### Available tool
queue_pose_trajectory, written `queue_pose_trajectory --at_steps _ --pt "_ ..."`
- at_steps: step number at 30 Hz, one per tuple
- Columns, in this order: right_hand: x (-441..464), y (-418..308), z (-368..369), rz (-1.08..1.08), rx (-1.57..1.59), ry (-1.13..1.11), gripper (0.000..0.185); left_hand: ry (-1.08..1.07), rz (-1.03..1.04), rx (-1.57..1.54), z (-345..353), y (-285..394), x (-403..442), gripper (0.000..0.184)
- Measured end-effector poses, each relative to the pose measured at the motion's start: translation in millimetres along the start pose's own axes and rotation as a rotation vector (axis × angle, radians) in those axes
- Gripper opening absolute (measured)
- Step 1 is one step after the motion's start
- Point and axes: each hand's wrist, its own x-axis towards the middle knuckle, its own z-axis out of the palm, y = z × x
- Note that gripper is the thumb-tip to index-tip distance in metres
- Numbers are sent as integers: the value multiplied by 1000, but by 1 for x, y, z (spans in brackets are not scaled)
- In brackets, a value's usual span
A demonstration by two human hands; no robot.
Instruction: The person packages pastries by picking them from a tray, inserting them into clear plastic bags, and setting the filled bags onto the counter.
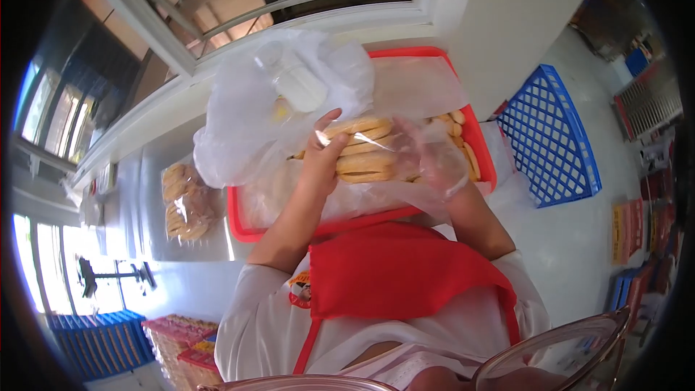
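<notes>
Long pale-brown baked pieces in clear plastic [364,150] are held over a red tray [483,141]. My left hand [323,156] grips their left end, thumb on top. On their right side is my right hand [432,156], covered by a clear plastic glove or bag; its fingers are blurred behind the film. More baked pieces [470,157] lie in the tray's right part, beside and beneath my right hand. Plastic sheeting [275,199] covers much of the tray.
A white plastic bag [239,108] with a whitish container [300,87] rests at the tray's back left. Packed baked goods [186,203] sit on the metal table [148,206]. A blue crate [554,137] stands right. A window frame [318,18] is behind.
</notes>
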Motion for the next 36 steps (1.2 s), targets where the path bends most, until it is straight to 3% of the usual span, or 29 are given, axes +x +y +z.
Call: queue_pose_trajectory --at_steps 3,5,6,8,12,13,14,16,18,22,25,28,29,31,33,35,36 --pt "1 7 11 -93 66 -158 45 6 77 134 -11 -3 -7 60" --pt "-5 1 26 -184 -552 -53 41 23 30 107 -26 -4 -11 62" --pt "-5 3 26 -189 -619 -101 39 -4 5 51 -35 -1 -15 62" --pt "-8 4 30 -44 -394 -77 34 -83 -44 -64 -57 10 -23 62" --pt "-3 -13 20 -25 -517 13 29 -5 144 -88 -131 70 -64 67" --pt "0 -3 2 145 -278 112 31 149 191 -55 -136 91 -83 70" --pt "4 -5 -3 232 -277 190 31 155 280 -17 -176 105 -94 68" --pt "9 -12 -12 411 -282 354 32 403 321 2 -230 138 -128 66" --pt "10 0 -33 480 -258 432 33 434 374 123 -271 169 -164 61" --pt "1 42 -81 498 -105 496 52 861 258 250 -338 212 -212 48" --pt "-1 50 -83 577 -76 517 47 933 107 453 -358 228 -205 45" --pt "-5 72 -103 474 -107 458 46 909 -70 719 -364 236 -185 50" --pt "-7 77 -110 500 -83 433 42 1059 -67 994 -387 232 -181 70" --pt "-7 75 -120 546 -46 380 34 1179 -170 1323 -410 233 -173 85" --pt "-5 67 -117 582 -222 390 34 1201 -222 1531 -423 234 -173 102" --pt "-3 61 -98 541 -344 445 34 1222 -260 1757 -407 236 -168 101" --pt "-3 77 -117 518 -188 403 34 1247 -275 1876 -402 234 -165 100"
